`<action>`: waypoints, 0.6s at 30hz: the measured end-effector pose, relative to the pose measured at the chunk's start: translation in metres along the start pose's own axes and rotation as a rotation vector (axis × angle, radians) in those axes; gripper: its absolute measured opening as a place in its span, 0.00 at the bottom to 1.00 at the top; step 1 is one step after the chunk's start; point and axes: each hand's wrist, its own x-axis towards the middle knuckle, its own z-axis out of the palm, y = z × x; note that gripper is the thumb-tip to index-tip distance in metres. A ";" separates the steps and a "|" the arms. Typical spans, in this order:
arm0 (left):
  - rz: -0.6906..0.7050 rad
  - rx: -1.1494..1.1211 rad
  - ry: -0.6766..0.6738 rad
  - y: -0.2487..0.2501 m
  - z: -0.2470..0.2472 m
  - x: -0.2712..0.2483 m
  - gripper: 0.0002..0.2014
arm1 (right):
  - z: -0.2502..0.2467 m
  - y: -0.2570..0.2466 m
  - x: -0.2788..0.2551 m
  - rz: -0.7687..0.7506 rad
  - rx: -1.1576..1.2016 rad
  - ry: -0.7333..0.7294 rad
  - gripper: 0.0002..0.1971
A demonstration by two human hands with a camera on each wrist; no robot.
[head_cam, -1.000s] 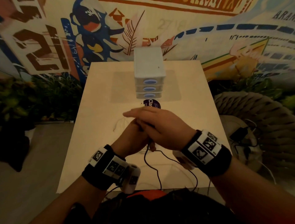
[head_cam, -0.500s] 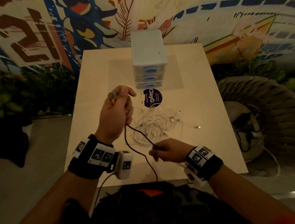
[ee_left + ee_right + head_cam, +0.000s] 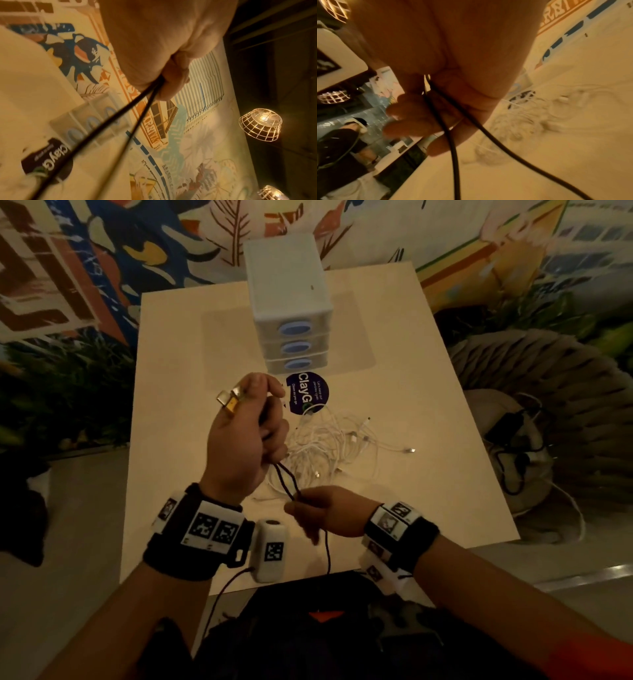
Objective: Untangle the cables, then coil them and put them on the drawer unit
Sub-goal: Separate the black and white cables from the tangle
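My left hand (image 3: 246,433) is raised over the table and grips a black cable (image 3: 287,482), whose metal USB plug (image 3: 230,401) sticks out past the thumb. Two strands of the black cable (image 3: 120,121) run down out of the fist. Lower and nearer, my right hand (image 3: 322,513) pinches the same black cable (image 3: 443,121), which then drops over the table's near edge. A tangle of white cables (image 3: 335,446) lies on the table behind the hands. The white drawer unit (image 3: 286,285) with three blue-handled drawers stands at the back, nothing on top.
A round dark sticker (image 3: 308,393) lies in front of the drawer unit. The light table (image 3: 428,474) ends just before my body. A woven rope seat (image 3: 548,412) with a black charger and cord sits to the right. Plants line the left side.
The hands, stacked together a second ago, separated: the left rose with the plug end, the right slid down the black cable. The loop between them is now shorter and the right hand closer to the left.
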 end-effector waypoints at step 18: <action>0.102 0.172 0.069 -0.008 -0.029 -0.005 0.16 | -0.006 0.160 -0.104 0.431 -0.423 0.091 0.18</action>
